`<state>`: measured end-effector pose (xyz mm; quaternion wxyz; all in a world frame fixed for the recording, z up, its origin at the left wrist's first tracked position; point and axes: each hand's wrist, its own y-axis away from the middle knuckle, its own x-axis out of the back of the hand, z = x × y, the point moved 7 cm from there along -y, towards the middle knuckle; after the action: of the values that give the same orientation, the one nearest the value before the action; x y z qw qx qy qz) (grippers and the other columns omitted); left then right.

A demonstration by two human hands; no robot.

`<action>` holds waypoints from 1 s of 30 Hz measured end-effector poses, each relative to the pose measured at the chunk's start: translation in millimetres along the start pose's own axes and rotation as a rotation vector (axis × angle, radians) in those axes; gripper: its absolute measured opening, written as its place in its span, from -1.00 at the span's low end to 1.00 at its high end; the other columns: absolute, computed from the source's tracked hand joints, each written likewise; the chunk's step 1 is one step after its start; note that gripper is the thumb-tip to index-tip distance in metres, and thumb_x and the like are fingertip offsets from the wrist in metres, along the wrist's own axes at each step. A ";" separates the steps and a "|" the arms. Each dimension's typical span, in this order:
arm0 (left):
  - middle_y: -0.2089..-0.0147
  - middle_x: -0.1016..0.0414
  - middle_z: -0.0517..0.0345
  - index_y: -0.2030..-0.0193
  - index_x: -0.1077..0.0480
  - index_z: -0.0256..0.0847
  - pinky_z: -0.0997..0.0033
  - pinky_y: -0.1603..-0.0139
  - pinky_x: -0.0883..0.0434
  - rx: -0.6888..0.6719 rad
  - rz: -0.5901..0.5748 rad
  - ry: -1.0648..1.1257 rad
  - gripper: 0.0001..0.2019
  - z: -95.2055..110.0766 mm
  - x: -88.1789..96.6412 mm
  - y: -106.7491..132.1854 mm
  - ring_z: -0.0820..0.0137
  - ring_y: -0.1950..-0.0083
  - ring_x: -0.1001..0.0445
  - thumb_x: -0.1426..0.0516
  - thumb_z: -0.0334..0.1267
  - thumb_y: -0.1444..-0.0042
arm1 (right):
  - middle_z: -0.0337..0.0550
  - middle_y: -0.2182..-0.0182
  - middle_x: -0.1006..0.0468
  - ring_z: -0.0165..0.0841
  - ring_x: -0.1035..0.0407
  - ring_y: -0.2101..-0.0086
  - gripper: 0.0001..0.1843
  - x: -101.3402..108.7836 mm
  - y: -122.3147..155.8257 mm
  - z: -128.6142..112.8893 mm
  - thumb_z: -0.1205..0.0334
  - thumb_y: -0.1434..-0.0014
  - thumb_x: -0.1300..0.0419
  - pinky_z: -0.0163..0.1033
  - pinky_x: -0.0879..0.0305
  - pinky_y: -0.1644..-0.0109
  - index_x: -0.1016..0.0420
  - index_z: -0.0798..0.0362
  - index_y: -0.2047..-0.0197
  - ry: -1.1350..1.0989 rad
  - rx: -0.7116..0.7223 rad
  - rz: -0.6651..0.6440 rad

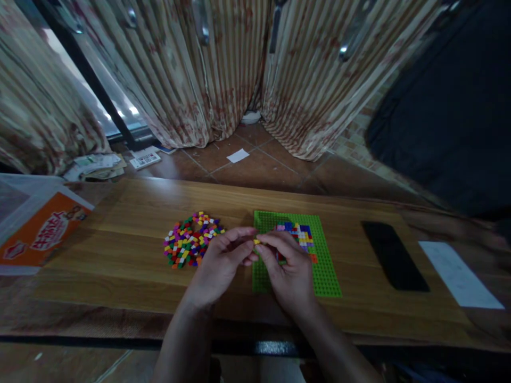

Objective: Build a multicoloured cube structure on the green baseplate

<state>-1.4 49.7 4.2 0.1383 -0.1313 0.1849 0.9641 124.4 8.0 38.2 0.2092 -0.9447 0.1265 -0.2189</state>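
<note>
A small yellow building brick (256, 242) is pinched between the fingertips of my left hand (223, 260) and my right hand (290, 266), above the left edge of a green studded baseplate (327, 271). Both hands have their fingers closed on it. On the baseplate sits a patch of joined bricks (304, 236) in blue, white, purple, red and orange, partly covered by my right hand. Left of my left hand lies a loose pile of small bricks (186, 239) in many colours.
The wooden table (120, 239) also bears a black phone-like slab (395, 255) and a white sheet (459, 274) on the right. An orange and white package (43, 229) lies at the left end. Striped curtains (235, 69) hang behind, with papers (96, 165) on the tiled floor.
</note>
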 end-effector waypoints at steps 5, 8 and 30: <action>0.36 -0.56 0.15 0.09 -0.50 -0.26 0.50 0.33 -0.39 0.017 -0.031 0.021 -0.62 -9.6 -14.7 -0.9 0.49 0.39 -0.48 -0.33 -0.14 0.04 | -0.21 0.25 -0.59 -0.34 -0.49 0.20 -0.84 12.5 -3.5 9.7 0.28 -0.25 -0.19 -0.14 -0.42 0.03 -0.60 -0.11 0.19 -0.013 0.013 0.031; 0.25 -0.59 0.08 0.06 -0.48 -0.25 0.47 0.33 -0.39 0.025 0.001 -0.044 -0.62 -16.3 -19.2 -3.5 0.46 0.36 -0.49 -0.29 -0.12 0.00 | -0.19 0.24 -0.59 -0.32 -0.49 0.19 -0.87 37.6 -11.4 21.9 0.23 -0.23 -0.23 -0.17 -0.42 0.10 -0.63 -0.10 0.23 0.048 -0.027 0.106; 0.07 -0.57 -0.01 -0.18 -0.39 -0.16 0.38 0.26 -0.42 -0.112 0.013 -0.564 -0.52 -37.2 -41.6 -5.5 0.26 0.15 -0.52 -0.16 -0.20 -0.10 | -0.14 0.30 -0.64 -0.23 -0.46 0.23 -0.85 67.2 -23.6 70.5 0.14 -0.12 -0.26 -0.09 -0.37 0.08 -0.65 -0.02 0.31 0.279 -0.199 0.093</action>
<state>46.4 30.9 -18.2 0.1705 0.1359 0.0864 0.9721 219.3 30.5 15.4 0.1048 -0.9144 0.2187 -0.3242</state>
